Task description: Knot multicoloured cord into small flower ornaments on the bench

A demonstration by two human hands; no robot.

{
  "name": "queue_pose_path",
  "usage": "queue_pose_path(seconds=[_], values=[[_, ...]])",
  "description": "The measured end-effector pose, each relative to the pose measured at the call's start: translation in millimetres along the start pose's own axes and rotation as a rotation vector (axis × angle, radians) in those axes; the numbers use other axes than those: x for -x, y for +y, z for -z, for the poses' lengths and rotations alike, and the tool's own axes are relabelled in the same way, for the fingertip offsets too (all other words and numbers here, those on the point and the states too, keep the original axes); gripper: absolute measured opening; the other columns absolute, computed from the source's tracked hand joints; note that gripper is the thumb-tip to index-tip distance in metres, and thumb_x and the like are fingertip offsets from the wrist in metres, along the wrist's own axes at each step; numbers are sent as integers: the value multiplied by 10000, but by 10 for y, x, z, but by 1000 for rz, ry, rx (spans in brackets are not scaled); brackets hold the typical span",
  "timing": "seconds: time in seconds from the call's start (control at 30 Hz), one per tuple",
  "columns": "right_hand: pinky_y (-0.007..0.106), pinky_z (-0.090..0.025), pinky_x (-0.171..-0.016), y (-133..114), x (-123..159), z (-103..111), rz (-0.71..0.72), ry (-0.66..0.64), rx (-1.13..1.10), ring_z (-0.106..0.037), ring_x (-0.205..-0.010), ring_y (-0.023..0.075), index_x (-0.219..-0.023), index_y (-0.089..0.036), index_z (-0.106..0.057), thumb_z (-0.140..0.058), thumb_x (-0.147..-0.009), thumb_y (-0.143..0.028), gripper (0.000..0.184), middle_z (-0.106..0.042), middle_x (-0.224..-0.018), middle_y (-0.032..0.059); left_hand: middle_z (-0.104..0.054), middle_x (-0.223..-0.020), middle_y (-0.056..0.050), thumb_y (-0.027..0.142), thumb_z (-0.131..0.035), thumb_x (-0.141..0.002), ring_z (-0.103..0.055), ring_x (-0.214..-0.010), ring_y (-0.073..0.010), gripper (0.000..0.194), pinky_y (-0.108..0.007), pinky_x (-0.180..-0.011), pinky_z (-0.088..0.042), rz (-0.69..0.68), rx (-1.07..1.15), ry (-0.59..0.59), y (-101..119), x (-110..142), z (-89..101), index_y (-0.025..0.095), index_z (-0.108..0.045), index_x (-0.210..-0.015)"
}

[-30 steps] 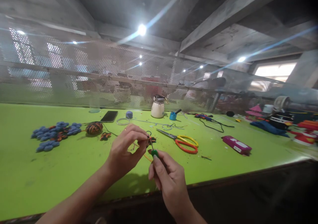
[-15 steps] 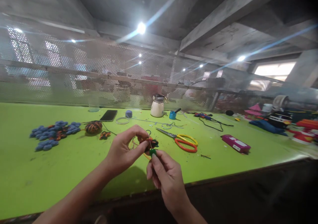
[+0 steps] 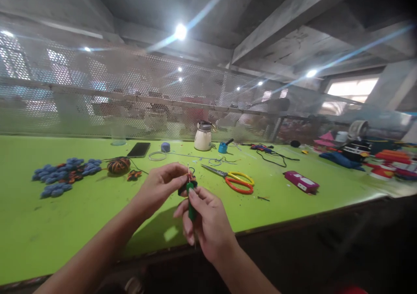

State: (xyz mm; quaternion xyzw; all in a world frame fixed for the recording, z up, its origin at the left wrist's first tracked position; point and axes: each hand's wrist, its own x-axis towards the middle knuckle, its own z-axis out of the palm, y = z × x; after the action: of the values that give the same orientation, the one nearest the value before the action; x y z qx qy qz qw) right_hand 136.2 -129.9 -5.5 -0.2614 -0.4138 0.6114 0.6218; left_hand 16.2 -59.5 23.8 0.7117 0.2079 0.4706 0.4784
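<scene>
My left hand (image 3: 159, 187) pinches a small black-and-orange knotted yarn piece (image 3: 190, 183) between thumb and fingers, above the green table (image 3: 81, 216). My right hand (image 3: 205, 222) is closed round a green-handled hook tool (image 3: 191, 205), whose thin metal tip points up into the yarn piece. Both hands meet near the table's front edge. An orange-and-black yarn ball (image 3: 118, 166) lies to the left, with a small finished knot (image 3: 132, 175) beside it.
Blue crocheted pieces (image 3: 61, 176) lie at far left. Scissors with orange and yellow handles (image 3: 233, 181) rest right of my hands. A phone (image 3: 139, 149), a white jar (image 3: 203, 139), a blue cup (image 3: 223, 147), a pink box (image 3: 301, 182) and a mesh screen (image 3: 130, 103) stand behind.
My right hand has slid down and left, so more of the green handle shows. My left hand has kept its pinch on the yarn piece. The view has shifted slightly.
</scene>
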Motion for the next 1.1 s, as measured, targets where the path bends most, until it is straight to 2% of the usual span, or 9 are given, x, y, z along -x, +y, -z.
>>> queue_pose_path(seconds=[0.17, 0.27, 0.4, 0.53, 0.67, 0.73, 0.83, 0.93, 1.1], values=[[202, -447, -344, 31, -134, -122, 0, 9, 40, -510, -376, 86, -796, -157, -498, -630, -754, -433, 308, -647, -601, 13, -643, -689, -22, 280, -666, -765, -567, -599, -117, 122, -220, -526, -442, 146, 151, 0, -25, -38, 60, 160, -690, -767], [231, -491, -437, -85, -143, -116, 50, -19, 279, -545, -436, 93, -767, -149, -537, -590, -786, -399, 257, -630, -615, 7, -638, -669, -21, 251, -696, -730, -536, -534, -95, 105, -211, -482, -419, 231, 296, 38, -17, -73, 90, 146, -697, -735], [226, -476, -537, -338, 42, 138, 293, 133, 785, -589, -592, 117, -733, -142, -622, -576, -813, -338, 216, -635, -678, 27, -645, -711, -40, 193, -698, -706, -596, -653, -116, 71, -218, -603, -481, 219, 385, 167, 50, -120, 166, 122, -705, -704], [243, -420, -518, -473, 290, 516, 338, 268, 1098, -526, -550, 120, -712, -141, -633, -559, -832, -310, 220, -599, -613, 21, -618, -673, -50, 183, -684, -697, -577, -612, -114, 75, -221, -557, -476, 202, 373, 212, 180, -139, 270, 123, -695, -654], [303, -442, -722, -457, 299, 703, 333, 167, 1620, -561, -767, 177, -806, -143, -657, -561, -841, -278, 169, -626, -793, 71, -586, -629, -55, 185, -658, -678, -526, -546, -108, 104, -215, -477, -426, 213, 314, 195, 218, -159, 307, 134, -668, -588], [336, -428, -804, -436, 211, 704, 282, 80, 1871, -553, -902, 224, -882, -128, -656, -572, -838, -301, 198, -625, -908, 116, -587, -593, -62, 205, -662, -657, -504, -512, -116, 103, -229, -447, -386, 248, 231, 105, 155, -167, 272, 134, -670, -582], [321, -428, -722, -428, 52, 653, 157, -111, 2118, -575, -872, 240, -844, -119, -650, -537, -837, -212, 147, -629, -894, 139, -596, -556, -56, 248, -678, -640, -504, -500, -129, 132, -243, -461, -353, 410, 80, -97, 3, -168, 172, 129, -674, -582], [299, -404, -636, -471, -83, 606, 88, -258, 2149, -602, -784, 229, -759, -117, -635, -530, -755, -64, 118, -649, -833, 140, -609, -581, -40, 268, -680, -641, -508, -549, -134, 147, -245, -511, -351, 422, -69, -171, -105, -180, 60, 133, -679, -583], [239, -383, -510, -648, -289, 623, -176, -190, 1543, -584, -580, 145, -659, -141, -554, -554, -748, -94, 101, -683, -722, 85, -619, -593, -33, 249, -693, -607, -512, -556, -142, 122, -251, -512, -348, 478, -32, -235, -142, -276, -107, 135, -671, -571]])
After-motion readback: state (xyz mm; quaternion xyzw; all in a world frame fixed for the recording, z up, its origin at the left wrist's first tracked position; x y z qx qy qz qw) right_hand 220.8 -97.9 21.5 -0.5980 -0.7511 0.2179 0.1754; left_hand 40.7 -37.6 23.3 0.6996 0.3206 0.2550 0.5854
